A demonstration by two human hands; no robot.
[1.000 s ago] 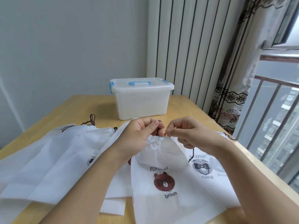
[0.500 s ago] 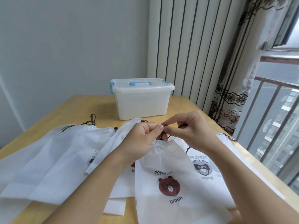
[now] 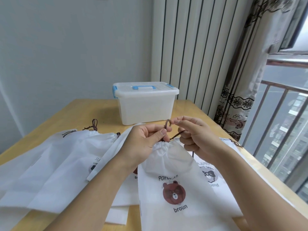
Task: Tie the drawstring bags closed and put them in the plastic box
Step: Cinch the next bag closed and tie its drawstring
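A white bear bag (image 3: 175,180) lies on the wooden table (image 3: 80,114) at front centre, its neck gathered shut. The left hand (image 3: 146,142) pinches the brown cord (image 3: 176,135) at the neck, thumb against curled fingers. The right hand (image 3: 198,139) pinches a loop of that cord just above. Other white bags (image 3: 55,160) lie flat around it. The closed box (image 3: 145,102) with blue clips stands behind, well apart.
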